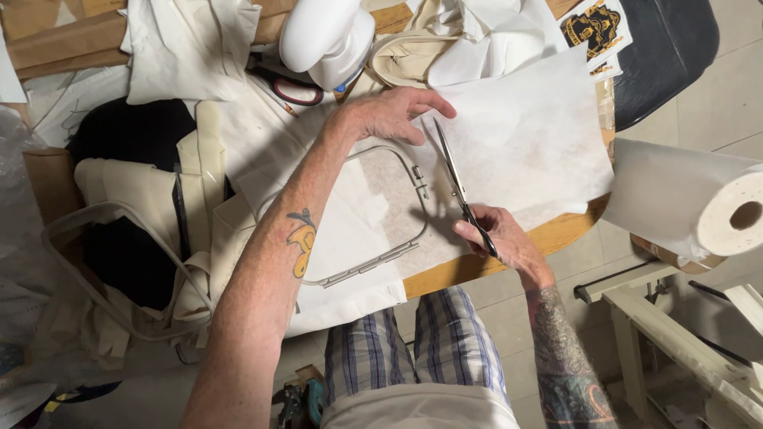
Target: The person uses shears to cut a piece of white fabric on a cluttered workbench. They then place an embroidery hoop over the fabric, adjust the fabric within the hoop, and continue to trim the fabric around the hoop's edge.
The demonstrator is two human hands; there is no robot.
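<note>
My right hand (502,241) grips the black handles of long scissors (455,176), blades pointing away from me and cutting into a thin white sheet (524,135) that lies across the wooden table (509,256). My left hand (391,113) presses flat on that sheet just left of the blades, fingers spread. Under my left forearm lies a rounded grey embroidery hoop (380,256) clamped over white cloth.
A big white paper roll (691,202) stands at the right. A white machine head (326,36), red-handled scissors (294,89) and heaped cream fabric (191,48) lie at the back. Cream and black bags (127,214) pile at the left. A dark chair (668,48) sits back right.
</note>
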